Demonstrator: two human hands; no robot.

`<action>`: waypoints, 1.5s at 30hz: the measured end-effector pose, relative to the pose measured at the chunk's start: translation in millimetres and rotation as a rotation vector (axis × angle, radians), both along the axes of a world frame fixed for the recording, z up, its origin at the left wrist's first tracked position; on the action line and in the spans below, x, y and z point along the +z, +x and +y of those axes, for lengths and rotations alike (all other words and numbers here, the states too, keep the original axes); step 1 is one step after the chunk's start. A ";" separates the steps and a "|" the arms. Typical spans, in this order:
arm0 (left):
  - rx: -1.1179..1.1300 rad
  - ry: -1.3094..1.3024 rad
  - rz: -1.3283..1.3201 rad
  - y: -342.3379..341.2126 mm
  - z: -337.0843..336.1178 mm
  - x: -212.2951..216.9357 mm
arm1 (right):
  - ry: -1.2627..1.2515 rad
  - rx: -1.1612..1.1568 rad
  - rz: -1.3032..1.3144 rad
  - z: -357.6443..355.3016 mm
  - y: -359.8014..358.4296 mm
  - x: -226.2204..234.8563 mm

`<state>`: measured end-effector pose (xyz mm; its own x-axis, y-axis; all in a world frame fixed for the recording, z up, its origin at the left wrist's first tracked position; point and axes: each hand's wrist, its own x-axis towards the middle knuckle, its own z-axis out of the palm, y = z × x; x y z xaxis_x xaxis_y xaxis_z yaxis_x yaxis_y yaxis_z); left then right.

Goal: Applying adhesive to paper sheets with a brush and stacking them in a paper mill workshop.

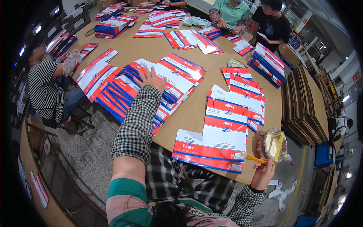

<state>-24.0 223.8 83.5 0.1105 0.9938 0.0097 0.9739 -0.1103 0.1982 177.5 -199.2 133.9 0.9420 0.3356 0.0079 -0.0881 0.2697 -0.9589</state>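
My left hand lies with spread fingers on a fanned pile of red, white and blue printed cardboard sheets at the table's middle left. My right hand, at the table's right edge, is closed around the handle of a small brush with an orange-yellow handle. The brush's pale bristles point left, over the front sheet of a staggered row of the same printed sheets. Just beyond the right hand stands a tape-wrapped tub with pale, paste-like contents.
More sheet stacks cover the far part of the brown table. Other people sit or stand around it, one in a striped shirt at left. Flattened brown cardboard leans beyond the right edge. A round tin lies behind the staggered row.
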 end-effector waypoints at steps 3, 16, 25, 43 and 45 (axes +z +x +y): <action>0.084 -0.040 0.050 -1.7 25.7 -3.7 | -0.022 0.000 -0.016 6.2 2.0 -1.9; 0.049 -0.026 0.046 -23.8 82.5 -32.6 | -0.005 -0.010 0.027 27.8 14.5 -3.4; 0.070 -0.104 -0.014 -16.3 69.6 -20.5 | 0.012 -0.008 -0.023 33.6 6.1 22.4; -0.029 -0.277 0.146 -32.8 79.0 -13.4 | -0.025 0.055 -0.059 49.0 1.7 15.5; -0.094 -0.205 0.151 -20.6 79.5 -5.8 | -0.031 -0.017 -0.129 49.2 -3.7 28.8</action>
<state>-44.6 303.2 77.7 0.1876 0.9586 -0.2141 0.9815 -0.1744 0.0790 173.8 -149.9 162.7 0.9393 0.3218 0.1191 0.0407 0.2400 -0.9699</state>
